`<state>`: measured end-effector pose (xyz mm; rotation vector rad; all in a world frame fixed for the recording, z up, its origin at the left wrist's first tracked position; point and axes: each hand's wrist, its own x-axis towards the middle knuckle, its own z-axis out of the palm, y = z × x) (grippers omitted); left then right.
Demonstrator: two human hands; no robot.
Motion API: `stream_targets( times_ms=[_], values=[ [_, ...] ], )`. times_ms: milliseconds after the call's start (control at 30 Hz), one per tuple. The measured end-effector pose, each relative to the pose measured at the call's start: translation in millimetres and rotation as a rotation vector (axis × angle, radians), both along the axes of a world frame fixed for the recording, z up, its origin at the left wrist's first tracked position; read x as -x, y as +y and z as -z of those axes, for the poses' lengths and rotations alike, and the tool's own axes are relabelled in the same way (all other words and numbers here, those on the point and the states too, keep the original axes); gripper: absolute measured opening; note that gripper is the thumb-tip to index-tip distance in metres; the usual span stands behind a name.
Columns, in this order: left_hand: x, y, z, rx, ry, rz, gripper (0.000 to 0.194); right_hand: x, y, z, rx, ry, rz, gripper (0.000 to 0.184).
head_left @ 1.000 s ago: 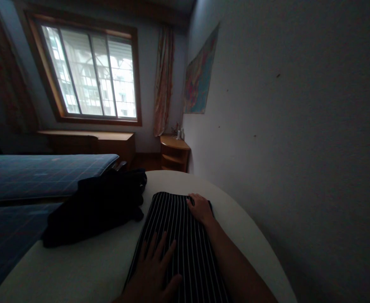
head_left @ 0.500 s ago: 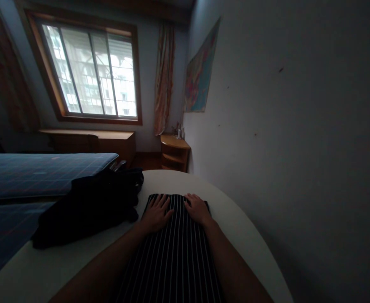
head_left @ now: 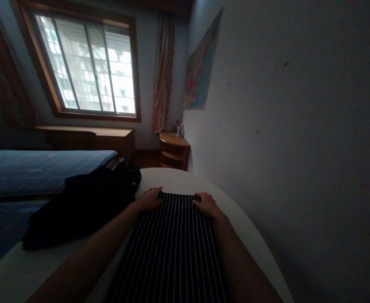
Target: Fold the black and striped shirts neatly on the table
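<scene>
A black cloth with thin white stripes lies lengthwise over the pale round table, running from its far edge toward me. My left hand is closed at the cloth's far left corner, its thumb along the near side and its fingers around the edge. At the far right corner, my right hand grips the fabric in the same manner. Whether the cloth is a garment, I cannot tell. Left of it, a crumpled black garment rests partly on the table, apart from my left hand.
Beyond the table's left side are blue plaid mattresses. A white wall rises close on the right, with a map on it. A corner shelf and a wooden desk stand at the back, below the window.
Both hands have moved outward from lying flat on the striped cloth to its far corners, and their fingers have closed on the edge. The view has tilted slightly down.
</scene>
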<state>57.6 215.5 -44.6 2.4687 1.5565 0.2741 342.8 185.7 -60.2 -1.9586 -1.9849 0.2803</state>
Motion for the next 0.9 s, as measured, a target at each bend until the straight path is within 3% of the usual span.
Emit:
stream_targets(
  times_ms=[100, 267, 467, 667, 900],
  values=[
    [6, 12, -3.8, 0.054, -0.035, 0.039, 0.064, -8, -1, -1.1, 0.016, 0.029, 0.016, 0.046],
    [8, 20, -7.4, 0.162, -0.081, 0.109, 0.022, -11, -3, -2.8, 0.019, 0.121, -0.009, 0.037],
    [13, 15, -23.7, 0.151, -0.172, 0.108, 0.014, -12, -6, -16.3, 0.001, 0.261, -0.083, 0.03],
    [23, -6, -56.7, 0.076, -0.277, 0.142, 0.026, -13, -19, -50.7, -0.08, 0.343, -0.134, 0.033],
    [36, -51, -104.3, 0.071, -0.321, 0.233, 0.03, -8, -65, -100.7, -0.176, 0.418, -0.296, 0.029]
  ],
)
